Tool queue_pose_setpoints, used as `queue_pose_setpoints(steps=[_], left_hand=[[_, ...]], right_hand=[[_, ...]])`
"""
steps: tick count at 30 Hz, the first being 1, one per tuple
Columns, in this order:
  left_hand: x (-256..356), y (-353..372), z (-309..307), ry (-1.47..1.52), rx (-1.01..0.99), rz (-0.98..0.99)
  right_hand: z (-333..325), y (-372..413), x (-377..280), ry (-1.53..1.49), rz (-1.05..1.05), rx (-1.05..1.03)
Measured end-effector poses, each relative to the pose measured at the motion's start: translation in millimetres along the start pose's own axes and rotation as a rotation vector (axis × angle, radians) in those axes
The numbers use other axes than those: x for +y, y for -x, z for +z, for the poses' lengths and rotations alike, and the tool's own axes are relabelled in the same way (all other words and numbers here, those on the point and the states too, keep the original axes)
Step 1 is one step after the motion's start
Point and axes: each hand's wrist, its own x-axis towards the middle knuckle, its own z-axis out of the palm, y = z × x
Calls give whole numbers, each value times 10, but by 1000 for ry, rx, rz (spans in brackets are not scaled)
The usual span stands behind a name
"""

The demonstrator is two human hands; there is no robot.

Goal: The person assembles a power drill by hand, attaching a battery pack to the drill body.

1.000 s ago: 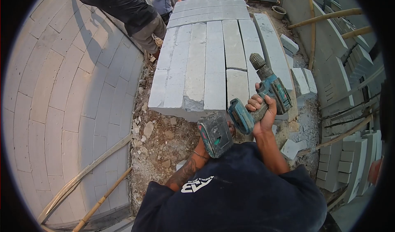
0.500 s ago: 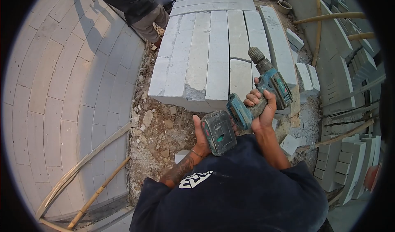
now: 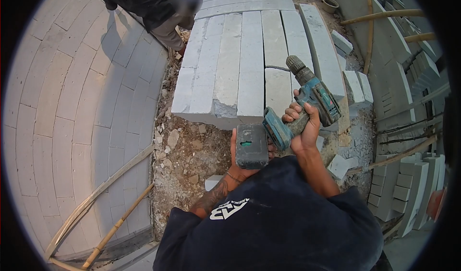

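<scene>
A dusty teal-and-black cordless drill (image 3: 321,95) is gripped by its handle in my right hand (image 3: 307,127), its chuck pointing up and away. The foot of the drill's handle (image 3: 277,128) tilts toward my left side. My left hand (image 3: 234,153) has its fingers wrapped round a black battery pack (image 3: 251,146) with a small green mark on its face. The battery pack sits close beside the handle's foot, slightly lower. Both hands are in front of my dark shirt, near the front end of a stack of pale blocks (image 3: 225,64).
A block wall (image 3: 72,103) runs along the left, with bamboo poles (image 3: 117,220) leaning at its lower end. Rubble (image 3: 185,151) covers the ground before the stack. Another person (image 3: 149,6) bends beside the stack at upper left. More blocks (image 3: 403,184) and a bucket (image 3: 330,4) are at right.
My left hand has turned the battery pack more upright, raising it slightly. The drill has barely shifted in my right hand. The other person has bent and moved right, closer to the stack.
</scene>
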Motion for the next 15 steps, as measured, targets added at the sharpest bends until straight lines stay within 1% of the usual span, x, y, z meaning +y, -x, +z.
queue_pose_setpoints(steps=[2, 3, 5, 6, 8, 9, 11, 12, 13, 14, 15], left_hand=[[-2, -27, -42, 63, -77, -47], [-8, -27, -46, 62, -77, -52], [-7, -33, 3, -135, 15, 19], [-28, -39, 55, -135, 13, 15], [-74, -49, 156, -501, 253, 163], [-81, -52, 133, -498, 247, 157], [-104, -40, 98, -766, 210, 153], [-118, -21, 111, -817, 201, 128], [-122, -28, 128, -807, 194, 127], [-106, -25, 145, -1037, 161, 167], [-103, -22, 165, -1269, 130, 212]], right_hand=[[-4, 14, -19, 3, -7, 12], [3, 25, -30, -5, -16, 32], [-13, 21, -50, -10, -28, 52], [-61, 14, -67, -8, -29, 46], [-131, -9, -73, -2, -35, 42], [-160, -21, -91, -23, -48, 48], [-227, -57, -155, -29, -70, 52], [-266, -83, -183, -86, -85, 31], [-296, -95, -218, -144, -97, 11], [-308, -102, -242, -134, -97, 12], [-320, -106, -264, -195, -93, 8]])
